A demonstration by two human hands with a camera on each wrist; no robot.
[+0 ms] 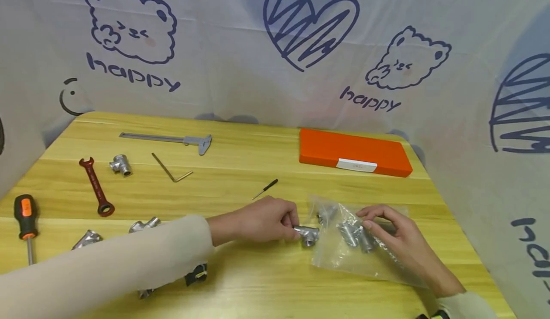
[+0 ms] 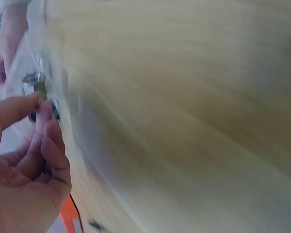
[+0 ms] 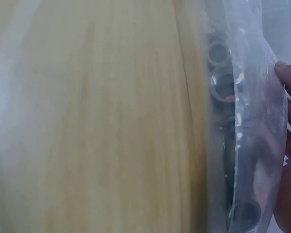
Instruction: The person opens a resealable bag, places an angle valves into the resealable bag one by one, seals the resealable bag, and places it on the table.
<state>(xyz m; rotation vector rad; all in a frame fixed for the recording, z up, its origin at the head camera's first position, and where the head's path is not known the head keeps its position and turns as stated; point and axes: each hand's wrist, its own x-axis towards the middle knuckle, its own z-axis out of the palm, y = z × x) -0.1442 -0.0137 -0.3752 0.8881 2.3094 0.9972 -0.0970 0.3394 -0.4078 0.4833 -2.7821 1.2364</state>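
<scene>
My left hand [image 1: 264,219] pinches one end of a shiny metal tee pipe fitting [image 1: 308,236] at the left edge of a clear plastic bag [image 1: 333,260]. Inside the bag lie several more metal fittings [image 1: 349,234]. The bag's upper side is held by my right hand [image 1: 401,238], thumb and fingers on the plastic. In the left wrist view, thumb and forefinger meet near a round metal opening [image 2: 35,78]. The right wrist view has the bag [image 3: 262,131] partly covering the ring-shaped fitting ends [image 3: 224,86], with fingertips at its edge.
Left on the table lie a screwdriver [image 1: 26,218], a red wrench [image 1: 97,185], a loose tee fitting [image 1: 121,164] and more fittings [image 1: 88,239] partly behind the sleeve. Farther back are a hex key [image 1: 169,170], a caliper [image 1: 172,139], a small screwdriver [image 1: 265,189] and an orange box [image 1: 352,148].
</scene>
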